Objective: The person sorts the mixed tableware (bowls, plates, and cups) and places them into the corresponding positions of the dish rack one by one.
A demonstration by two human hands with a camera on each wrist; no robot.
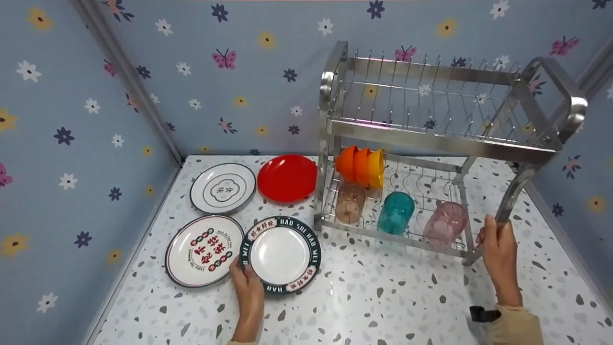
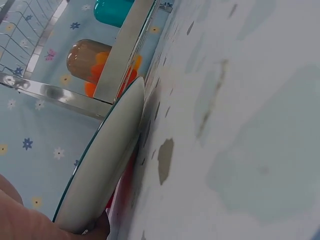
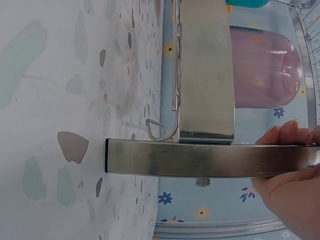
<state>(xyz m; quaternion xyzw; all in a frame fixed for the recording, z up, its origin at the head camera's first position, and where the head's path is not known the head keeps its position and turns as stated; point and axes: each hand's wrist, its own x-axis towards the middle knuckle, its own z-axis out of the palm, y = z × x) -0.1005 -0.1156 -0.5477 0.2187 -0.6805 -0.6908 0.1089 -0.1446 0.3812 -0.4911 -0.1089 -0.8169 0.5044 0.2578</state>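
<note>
My left hand [image 1: 249, 286] pinches the near left edge of a white plate [image 1: 280, 256] with a dark green lettered rim. In the left wrist view the plate's pale underside [image 2: 107, 155] shows, tilted above the table. With my right hand [image 1: 499, 256] I grip the front right leg of a metal dish rack [image 1: 431, 139]; its foot [image 3: 130, 157] shows in the right wrist view. On the rack's lower tier stand a brown glass [image 1: 350, 203], a teal glass [image 1: 396, 213] and a pink glass [image 1: 446, 224], all upside down. Orange and yellow bowls [image 1: 360, 166] nest on their sides behind them.
Left of the rack lie a red plate [image 1: 287, 178], a white plate with a grey emblem [image 1: 223, 188] and a white plate with red characters [image 1: 205, 250]. Flowered walls [image 1: 268, 72] enclose the speckled table [image 1: 373, 306]. The upper tier has upright wire dividers [image 1: 421, 96].
</note>
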